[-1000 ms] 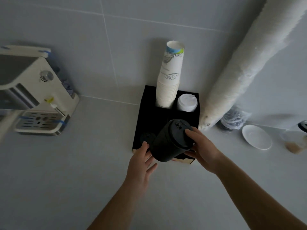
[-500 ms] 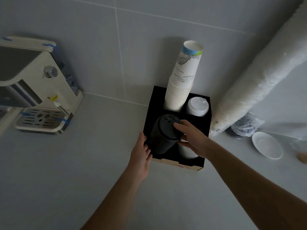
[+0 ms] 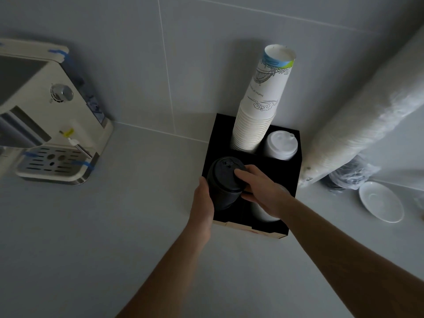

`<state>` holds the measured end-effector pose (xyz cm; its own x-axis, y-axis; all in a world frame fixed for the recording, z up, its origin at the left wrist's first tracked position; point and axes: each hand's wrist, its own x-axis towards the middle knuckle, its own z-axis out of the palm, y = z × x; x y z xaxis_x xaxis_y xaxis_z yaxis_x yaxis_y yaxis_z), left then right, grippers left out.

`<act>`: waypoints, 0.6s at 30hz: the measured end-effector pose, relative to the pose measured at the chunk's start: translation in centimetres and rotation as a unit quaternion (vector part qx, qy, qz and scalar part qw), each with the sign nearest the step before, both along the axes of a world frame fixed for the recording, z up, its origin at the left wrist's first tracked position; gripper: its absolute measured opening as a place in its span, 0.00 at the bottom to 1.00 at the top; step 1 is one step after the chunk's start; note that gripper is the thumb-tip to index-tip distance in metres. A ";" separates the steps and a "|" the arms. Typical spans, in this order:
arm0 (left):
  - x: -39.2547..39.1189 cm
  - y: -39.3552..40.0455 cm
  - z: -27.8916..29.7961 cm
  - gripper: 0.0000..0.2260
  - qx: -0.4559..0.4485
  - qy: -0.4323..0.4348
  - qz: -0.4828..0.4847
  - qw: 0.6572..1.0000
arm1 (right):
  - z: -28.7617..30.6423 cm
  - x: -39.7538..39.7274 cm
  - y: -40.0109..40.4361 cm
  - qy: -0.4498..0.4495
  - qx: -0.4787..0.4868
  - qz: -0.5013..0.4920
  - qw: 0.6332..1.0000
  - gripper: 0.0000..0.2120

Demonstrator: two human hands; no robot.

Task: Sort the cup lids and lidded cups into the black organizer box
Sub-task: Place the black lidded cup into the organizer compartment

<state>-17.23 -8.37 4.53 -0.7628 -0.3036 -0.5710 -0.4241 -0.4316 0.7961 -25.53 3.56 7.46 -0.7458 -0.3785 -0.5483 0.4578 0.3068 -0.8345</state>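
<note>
A black lidded cup (image 3: pixel 223 182) stands nearly upright in the front left compartment of the black organizer box (image 3: pixel 294 180). My left hand (image 3: pixel 203 203) wraps its left side. My right hand (image 3: pixel 261 191) grips its right side, with the thumb pressed on the black lid. In the back left compartment rises a tall stack of white paper cups (image 3: pixel 259 106). A stack of white lids (image 3: pixel 280 145) fills the back right compartment. A pale cup in the front right compartment is mostly hidden under my right hand.
A cream coffee machine (image 3: pixel 50 115) with a metal drip tray stands at the left. A long sleeve of white cups in plastic (image 3: pixel 362 120) leans against the tiled wall at the right. Below it lie a bag of dark lids (image 3: pixel 348 177) and a white saucer (image 3: pixel 380 204).
Both hands carried the tilted black cup from in front of the box back and to the left, then set it upright down into the front left compartment.
</note>
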 end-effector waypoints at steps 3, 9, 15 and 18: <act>-0.6 -0.2 -0.3 0.28 -0.001 -0.019 -0.007 1.000 | -0.1 0.6 0.0 0.001 -0.006 -0.007 1.000 0.17; -1.6 -0.1 -0.6 0.31 0.008 -0.023 0.008 1.000 | 0.0 0.6 -0.1 0.002 -0.006 0.002 1.000 0.18; -2.0 -0.1 -0.3 0.32 0.014 -0.025 0.022 0.999 | 0.0 0.3 0.0 0.034 0.021 -0.010 0.999 0.17; -2.0 -0.2 -0.5 0.29 0.023 -0.031 0.023 0.999 | -0.5 0.2 0.0 0.055 0.035 -0.009 0.998 0.18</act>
<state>-19.25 -8.58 4.02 -0.7114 -0.3099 -0.6308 -0.4509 -0.4872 0.7479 -25.31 3.55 6.98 -0.8094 -0.3285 -0.4868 0.3698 0.3588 -0.8570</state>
